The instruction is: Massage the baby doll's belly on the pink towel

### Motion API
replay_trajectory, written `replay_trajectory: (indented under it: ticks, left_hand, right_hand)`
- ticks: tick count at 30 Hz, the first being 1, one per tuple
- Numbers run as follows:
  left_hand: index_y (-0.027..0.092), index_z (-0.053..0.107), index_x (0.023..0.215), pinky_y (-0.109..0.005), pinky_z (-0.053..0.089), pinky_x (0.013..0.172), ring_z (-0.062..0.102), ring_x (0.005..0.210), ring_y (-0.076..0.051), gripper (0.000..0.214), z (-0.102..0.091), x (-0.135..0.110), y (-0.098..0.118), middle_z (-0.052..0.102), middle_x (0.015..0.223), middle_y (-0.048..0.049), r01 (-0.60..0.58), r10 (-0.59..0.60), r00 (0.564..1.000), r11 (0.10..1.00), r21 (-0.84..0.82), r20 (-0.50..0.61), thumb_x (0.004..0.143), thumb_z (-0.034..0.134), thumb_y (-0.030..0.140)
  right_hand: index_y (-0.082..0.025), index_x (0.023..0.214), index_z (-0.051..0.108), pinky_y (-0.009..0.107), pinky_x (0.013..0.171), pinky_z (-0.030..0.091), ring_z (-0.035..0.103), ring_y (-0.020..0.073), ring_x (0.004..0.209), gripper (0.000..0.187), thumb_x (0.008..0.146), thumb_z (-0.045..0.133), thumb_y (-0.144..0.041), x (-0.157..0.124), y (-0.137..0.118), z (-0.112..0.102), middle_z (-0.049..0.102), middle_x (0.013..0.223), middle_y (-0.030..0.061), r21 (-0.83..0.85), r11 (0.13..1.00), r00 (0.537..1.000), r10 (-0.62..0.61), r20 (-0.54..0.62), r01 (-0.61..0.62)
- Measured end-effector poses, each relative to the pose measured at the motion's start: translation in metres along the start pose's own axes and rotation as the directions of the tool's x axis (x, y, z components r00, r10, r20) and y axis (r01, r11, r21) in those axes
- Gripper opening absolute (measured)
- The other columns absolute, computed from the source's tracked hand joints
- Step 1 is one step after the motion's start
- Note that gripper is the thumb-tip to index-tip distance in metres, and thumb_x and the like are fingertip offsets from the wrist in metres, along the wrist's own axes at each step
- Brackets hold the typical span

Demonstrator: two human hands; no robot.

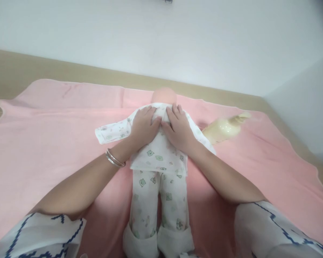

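A baby doll (164, 96) lies on its back on a pink blanket (43, 143), head away from me, dressed in a white printed shirt (158, 154) and matching trousers (156, 200). My left hand (144, 125) rests flat on the left side of the doll's chest, fingers together on the shirt front. My right hand (179, 127) lies flat on the right side, thumb touching my left thumb at the shirt's middle. Neither hand grips anything I can see. A silver bangle (114, 158) circles my left wrist.
A cream bottle (224, 129) lies on its side on the blanket just right of the doll. The blanket covers a tan surface (16, 68) that meets a white wall (161, 39) behind and to the right.
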State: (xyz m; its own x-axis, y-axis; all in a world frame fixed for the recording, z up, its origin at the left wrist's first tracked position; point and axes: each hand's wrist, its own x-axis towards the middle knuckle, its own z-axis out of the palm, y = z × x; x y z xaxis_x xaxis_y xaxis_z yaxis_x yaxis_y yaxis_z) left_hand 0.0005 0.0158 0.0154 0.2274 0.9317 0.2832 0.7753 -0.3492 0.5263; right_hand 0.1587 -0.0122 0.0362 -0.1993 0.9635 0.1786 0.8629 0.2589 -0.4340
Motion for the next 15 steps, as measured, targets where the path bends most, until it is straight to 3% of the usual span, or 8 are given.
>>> replay_trajectory:
  ticks: [5,8,13,15]
  left_hand:
    - [0.01,0.055,0.142,-0.05,0.036,0.125,0.049,0.143,-0.031,0.056,-0.002,-0.001,0.001,0.058,0.151,-0.0154,0.001,-0.001,1.0,1.0,-0.022,0.011,0.101,0.033,0.04]
    - [0.011,0.056,0.142,-0.05,0.036,0.124,0.05,0.142,-0.031,0.055,-0.002,-0.001,0.0,0.058,0.15,-0.0152,-0.004,0.004,1.0,1.0,-0.02,0.006,0.102,0.032,0.041]
    - [0.01,0.057,0.14,-0.05,0.037,0.124,0.05,0.142,-0.03,0.053,0.003,-0.001,-0.005,0.059,0.149,-0.0158,-0.032,0.031,0.999,0.999,-0.015,-0.025,0.102,0.032,0.039]
    - [0.012,0.057,0.14,-0.049,0.037,0.124,0.051,0.141,-0.029,0.054,0.003,-0.001,-0.006,0.059,0.149,-0.0149,-0.03,0.029,0.999,0.999,-0.023,-0.029,0.102,0.032,0.04]
  right_hand:
    - [-0.019,0.159,0.034,0.064,0.129,0.019,0.001,0.0338,0.163,0.061,0.101,0.04,-0.038,-0.015,-0.011,-0.017,0.011,0.175,0.0102,0.022,0.996,0.994,-0.086,-0.073,0.088]
    - [-0.023,0.16,0.032,0.065,0.128,0.02,-0.002,0.0327,0.163,0.06,0.102,0.04,-0.035,-0.019,-0.015,-0.015,0.012,0.175,0.0079,-0.047,0.992,0.985,-0.118,-0.124,0.113]
    - [-0.016,0.156,0.042,0.063,0.13,0.019,0.014,0.0331,0.162,0.056,0.103,0.035,-0.032,-0.016,-0.017,-0.002,0.027,0.171,0.0139,-0.039,0.997,0.997,-0.063,0.037,0.064]
    - [-0.016,0.154,0.045,0.064,0.129,0.018,0.014,0.0335,0.162,0.055,0.103,0.036,-0.033,-0.016,-0.018,-0.007,0.025,0.172,0.0134,-0.02,0.997,0.997,-0.072,0.03,0.073]
